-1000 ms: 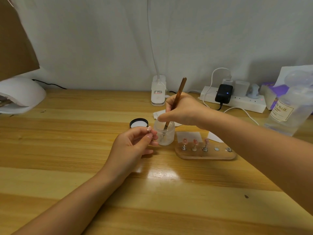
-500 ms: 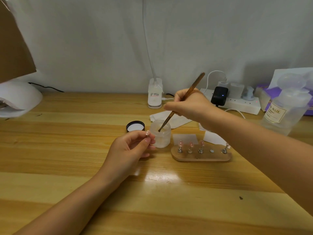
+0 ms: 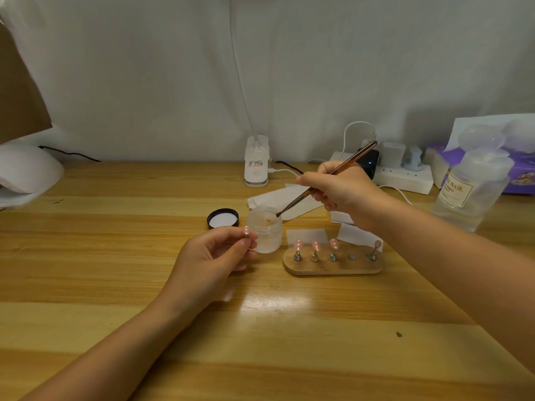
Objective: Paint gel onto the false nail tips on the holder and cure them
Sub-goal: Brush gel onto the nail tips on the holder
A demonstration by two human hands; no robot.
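The right hand (image 3: 338, 188) holds a thin brush (image 3: 327, 178) with its fingers clamped round the handle, the tip resting at the far right rim of an open frosted jar (image 3: 265, 230) near the middle of the bench (image 3: 115, 285). The left hand (image 3: 211, 256) sits just left of the jar, thumb and forefinger pinched together on one pink nail tip (image 3: 246, 231) on its small stand. To the right of the jar lies the wooden holder (image 3: 333, 266), carrying four more pink tips on pegs, with one spot bare between the third tip and the far-right one. The jar's black lid (image 3: 223, 218) lies just left and beyond it. The white curing lamp (image 3: 26, 175) sits at the far left edge, well apart from the work.

The risks look plain. The jar stands close to both hands, so a careless sweep of the brush or left wrist could tip it. Too much gel on the tip could drip onto the bench or flood the tip's edges. The pinch on the small stand is slight; pressing with the brush could twist it loose.
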